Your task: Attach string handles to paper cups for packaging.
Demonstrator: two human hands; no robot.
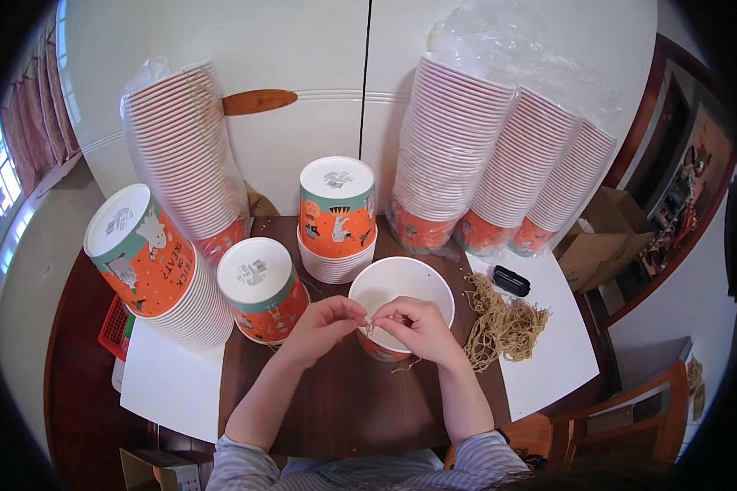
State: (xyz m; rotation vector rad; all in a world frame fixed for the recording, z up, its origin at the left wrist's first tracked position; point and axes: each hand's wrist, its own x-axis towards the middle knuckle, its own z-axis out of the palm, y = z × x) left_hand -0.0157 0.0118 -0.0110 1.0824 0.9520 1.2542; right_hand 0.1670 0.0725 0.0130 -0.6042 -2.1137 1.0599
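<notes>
An orange paper bucket (422, 282) with a white inside stands mouth up on the brown tabletop in front of me. At its near rim, my left hand (327, 326) and my right hand (418, 326) meet with fingertips pinched on a thin tan cord (369, 331). A loose cord end (405, 366) hangs below my right hand. How the cord joins the bucket is hidden by my fingers. Left of my left hand sits an upside-down bucket (270, 315) with cord around its lower edge. To the right of my right hand lies a tangled heap of tan cords (508, 327).
Upside-down nested buckets (336, 221) stand behind, and another leaning stack (151, 258) is at left. Tall plastic-wrapped stacks rise at back left (180, 147) and back right (458, 139). A small black object (511, 281) lies by the cords. A wooden chair (622, 421) is at lower right.
</notes>
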